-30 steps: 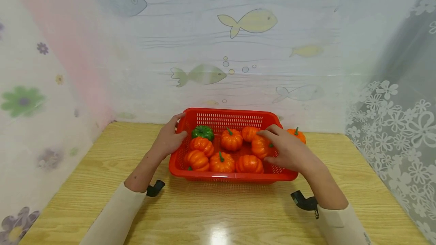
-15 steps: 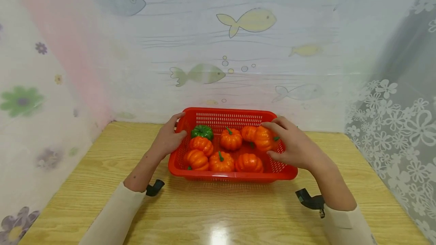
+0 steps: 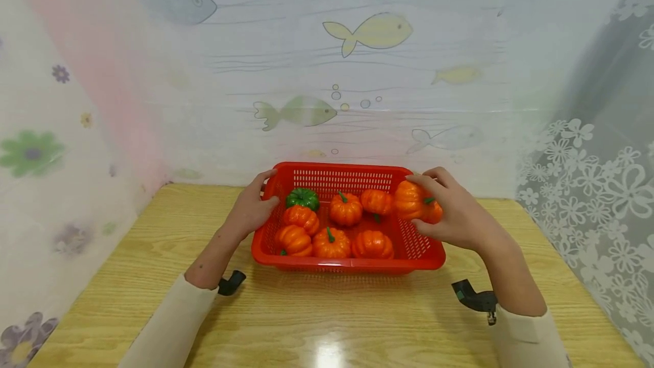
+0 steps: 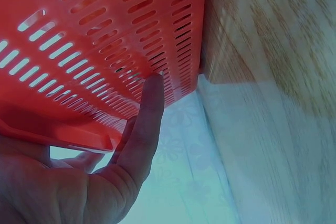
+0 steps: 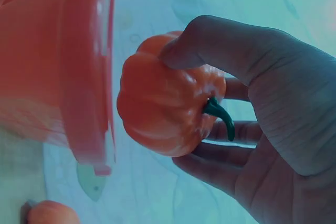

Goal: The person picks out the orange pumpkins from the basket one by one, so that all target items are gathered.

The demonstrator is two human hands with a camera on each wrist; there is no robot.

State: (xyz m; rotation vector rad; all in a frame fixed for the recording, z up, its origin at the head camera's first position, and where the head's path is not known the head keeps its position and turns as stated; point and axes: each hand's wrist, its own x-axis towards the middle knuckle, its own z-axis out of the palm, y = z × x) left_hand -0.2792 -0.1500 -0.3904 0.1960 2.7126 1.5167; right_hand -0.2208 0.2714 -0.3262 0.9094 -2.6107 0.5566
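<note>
My left hand [image 3: 252, 209] grips the left rim of a red plastic basket [image 3: 327, 264]. In the left wrist view its fingers lie against the slotted outer wall. My right hand [image 3: 460, 217] holds a small orange pumpkin [image 3: 409, 200] over the basket's right rim, thumb on one side and fingers on the other. The right wrist view shows this pumpkin's green stem [image 5: 220, 116] pointing towards the palm. Inside the basket lie a green pumpkin [image 3: 302, 200] and several orange pumpkins, among them one [image 3: 377, 202] at the back right and one [image 3: 373, 245] at the front.
Another orange pumpkin [image 3: 436, 213] rests on the table outside the basket's right end, partly hidden by my right hand. The wooden table [image 3: 306, 311] reaches back to a wall [image 3: 204, 101] printed with fish. A floral curtain hangs on the right.
My right hand has lifted the orange pumpkin from among the others and carried it right and up to the basket's right rim. The left hand stays on the left rim.
</note>
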